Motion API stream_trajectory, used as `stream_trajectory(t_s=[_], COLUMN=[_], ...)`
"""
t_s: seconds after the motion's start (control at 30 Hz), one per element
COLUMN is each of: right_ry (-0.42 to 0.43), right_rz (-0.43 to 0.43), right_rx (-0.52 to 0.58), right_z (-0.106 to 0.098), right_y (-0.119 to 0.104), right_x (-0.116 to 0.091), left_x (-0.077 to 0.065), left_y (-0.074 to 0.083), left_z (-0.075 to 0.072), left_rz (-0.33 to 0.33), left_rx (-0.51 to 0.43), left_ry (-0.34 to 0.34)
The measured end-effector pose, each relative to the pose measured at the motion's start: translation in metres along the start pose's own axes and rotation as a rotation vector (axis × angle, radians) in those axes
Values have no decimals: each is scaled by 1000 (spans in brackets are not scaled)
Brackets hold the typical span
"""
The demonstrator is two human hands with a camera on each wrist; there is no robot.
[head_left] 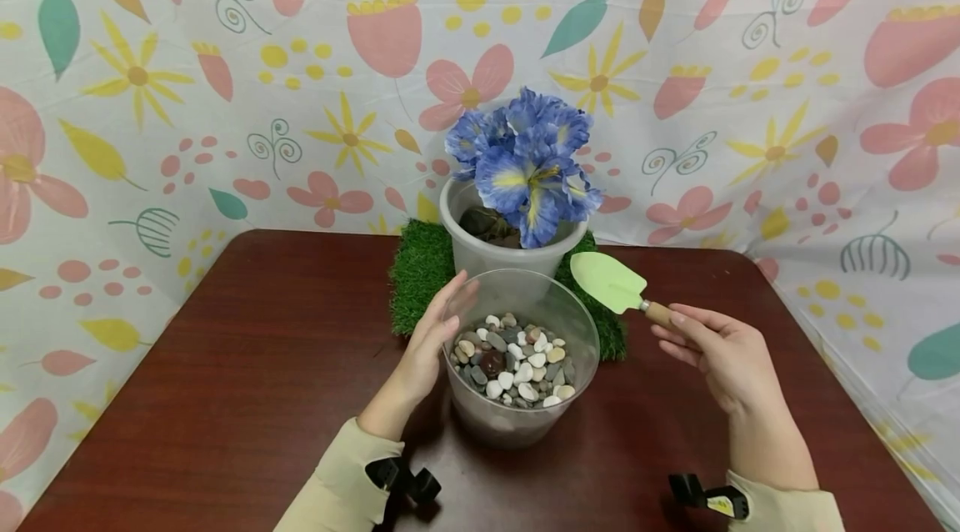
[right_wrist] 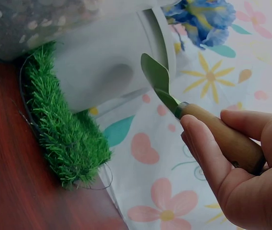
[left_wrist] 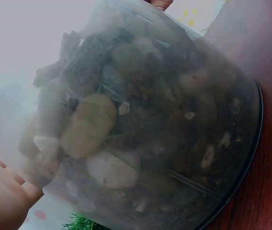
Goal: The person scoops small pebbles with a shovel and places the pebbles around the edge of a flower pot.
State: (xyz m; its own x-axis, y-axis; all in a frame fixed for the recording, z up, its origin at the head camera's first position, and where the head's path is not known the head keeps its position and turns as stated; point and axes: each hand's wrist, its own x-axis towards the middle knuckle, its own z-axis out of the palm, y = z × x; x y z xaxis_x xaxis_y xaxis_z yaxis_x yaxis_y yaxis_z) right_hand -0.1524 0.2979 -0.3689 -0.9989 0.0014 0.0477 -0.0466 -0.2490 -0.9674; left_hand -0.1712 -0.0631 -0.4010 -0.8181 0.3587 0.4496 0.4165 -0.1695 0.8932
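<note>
A clear plastic pot (head_left: 498,429) stands on the table, with grey, white and tan pebbles (head_left: 525,369) inside. Through its cloudy wall (left_wrist: 198,139) in the left wrist view, dark, soil-like matter and several stones show. My left hand (head_left: 415,353) rests along the pot's left side, fingers extended up past the rim. To the right, my right hand (head_left: 723,353) holds a small garden trowel (head_left: 609,282) by its wooden handle (right_wrist: 227,136), between thumb and fingers. The trowel's light green blade is raised beside the pot's right rim, pointing left, with nothing on it.
Behind the clear pot, a white pot (head_left: 491,258) with blue artificial flowers (head_left: 528,161) stands on a green grass mat (head_left: 422,278). All of this is on a dark reddish-brown table (head_left: 247,382), backed by a flower-patterned cloth (head_left: 315,148).
</note>
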Motion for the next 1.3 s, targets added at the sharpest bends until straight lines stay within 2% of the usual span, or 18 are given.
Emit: stream_trajectory(t_s=[0.5,0.8,1.1,1.3], right_ry=[-31,-39,-49,-53], right_rz=[-56,-48,-72,-89], right_rx=[49,41,81,66], right_z=[9,13,8,3], right_y=[-7,-7,-15,-21], right_x=[-1,-2,-7,-13], left_x=[1,1,0,0], left_y=[3,3,0,-2], left_z=[3,6,6,5], left_rz=[99,104,127,125], left_rx=[-2,18,15,15], left_ry=[44,66,66,62])
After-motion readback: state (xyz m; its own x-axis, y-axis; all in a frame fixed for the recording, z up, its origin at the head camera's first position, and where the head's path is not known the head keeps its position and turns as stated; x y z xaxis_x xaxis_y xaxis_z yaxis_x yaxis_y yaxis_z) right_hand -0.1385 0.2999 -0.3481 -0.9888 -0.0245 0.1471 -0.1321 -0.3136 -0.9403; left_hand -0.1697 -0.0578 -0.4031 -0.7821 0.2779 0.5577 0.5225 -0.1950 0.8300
